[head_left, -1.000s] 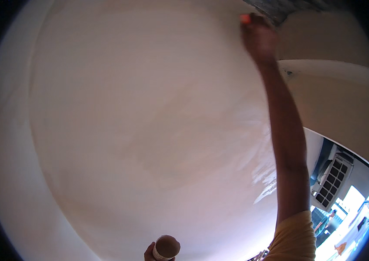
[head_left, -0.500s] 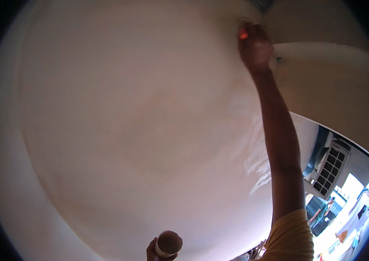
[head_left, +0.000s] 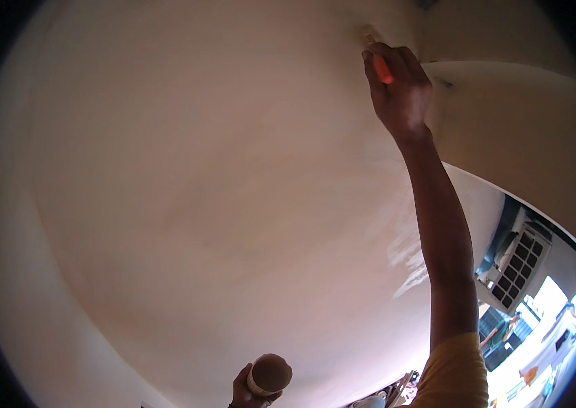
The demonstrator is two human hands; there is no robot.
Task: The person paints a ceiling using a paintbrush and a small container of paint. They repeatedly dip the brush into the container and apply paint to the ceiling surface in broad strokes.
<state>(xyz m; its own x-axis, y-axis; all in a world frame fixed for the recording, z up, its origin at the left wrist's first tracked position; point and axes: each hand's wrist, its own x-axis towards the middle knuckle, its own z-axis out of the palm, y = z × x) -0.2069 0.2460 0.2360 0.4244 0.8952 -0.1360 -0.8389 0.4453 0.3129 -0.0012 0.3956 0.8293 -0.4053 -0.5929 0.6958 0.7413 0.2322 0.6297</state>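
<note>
My right hand (head_left: 402, 85) is raised high at the upper right, its fingers closed around a paintbrush with an orange handle (head_left: 383, 69). The pale bristle end (head_left: 369, 35) points up and meets the pale wall surface (head_left: 233, 177), close to a corner. At the bottom, my left hand (head_left: 243, 389) grips a round cup (head_left: 271, 374) from its left side and below. The cup's mouth faces me; its inside looks brownish, and I cannot make out how full it is. Glossy whitish streaks (head_left: 407, 265) mark the surface beside my right forearm.
A ledge or beam (head_left: 505, 102) juts out right of my raised hand. Farther right are a white unit with a dark grid (head_left: 520, 265), bright windows (head_left: 549, 292) and a person (head_left: 502, 331) in the distance. Assorted items (head_left: 396, 391) sit low beside my yellow sleeve (head_left: 452, 374).
My right hand with the paintbrush has come down slightly, showing more of the orange handle and the bristles. The cup in my left hand has shifted a little up and right.
</note>
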